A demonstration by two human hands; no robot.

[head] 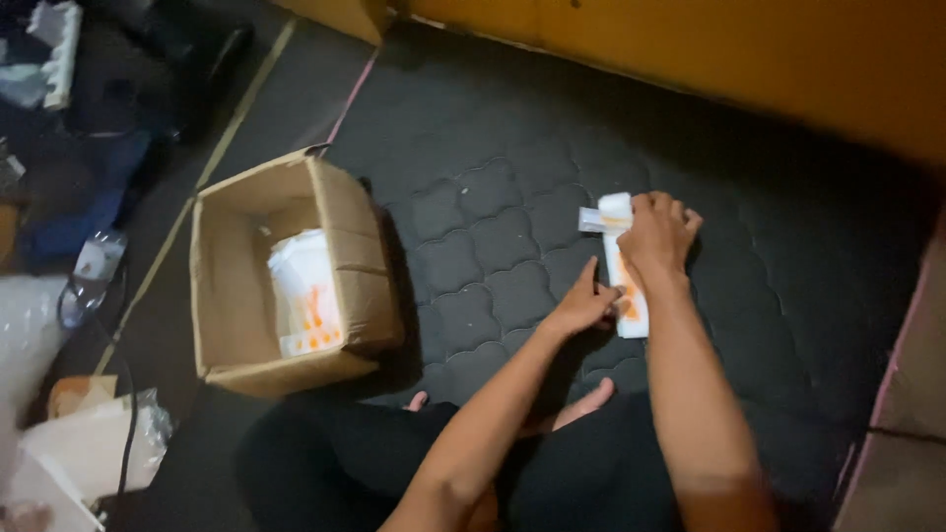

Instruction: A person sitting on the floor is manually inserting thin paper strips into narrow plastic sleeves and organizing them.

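On a dark quilted mattress (493,187), both hands work a slim white packet (627,286) with orange print.
Its long axis runs away from the person. Right hand (658,234), knuckles up, curls closed over the far end; left hand (583,307) pinches the near edge. Left of them, an open cardboard box (232,286) holds similar packets.

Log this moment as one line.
left hand: steadies white packet | right hand: presses packet top | cardboard box: open, more packets
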